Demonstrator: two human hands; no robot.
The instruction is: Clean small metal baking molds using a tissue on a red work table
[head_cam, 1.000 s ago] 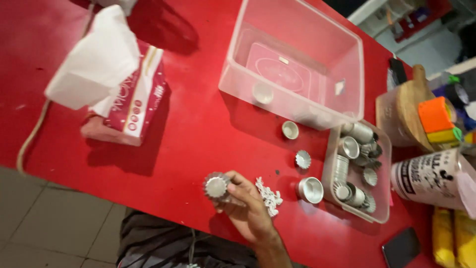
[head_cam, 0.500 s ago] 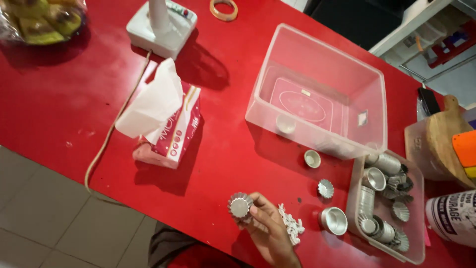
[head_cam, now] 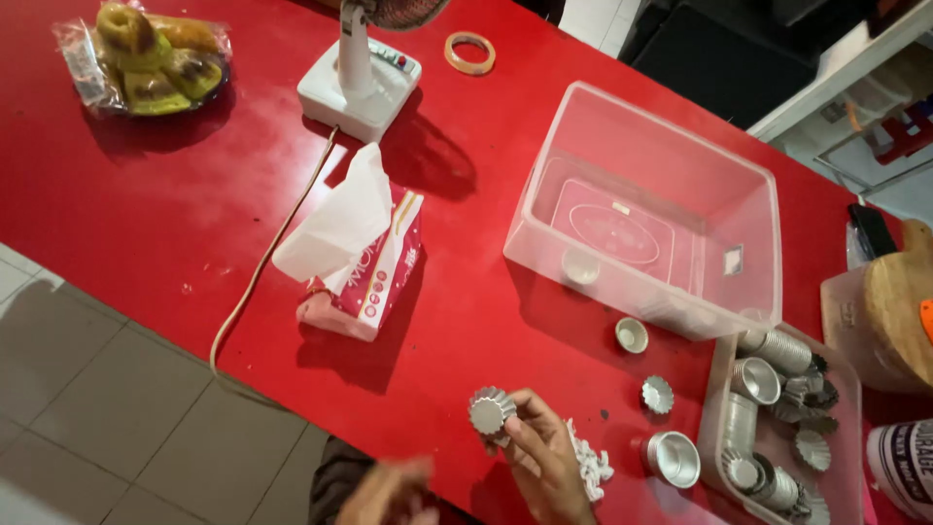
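1. The red table [head_cam: 146,194] fills most of the view.
2. A clear plastic bin [head_cam: 748,194] stands on it at the upper right, one small metal cup [head_cam: 581,267] inside.
3. A tissue box [head_cam: 374,277] lies mid-table, a white tissue sticking out of it.
4. A small clear tray [head_cam: 851,389] at the right edge holds many metal tart moulds.
5. The right hand [head_cam: 544,462] at the bottom edge grips a stack of fluted moulds [head_cam: 489,410] between its fingertips, just above the table's near edge.
6. The left hand [head_cam: 389,491] is blurred below it; I cannot tell whether it is open or closed.
7. Three loose moulds [head_cam: 658,394] sit on the table between the hand and the tray.
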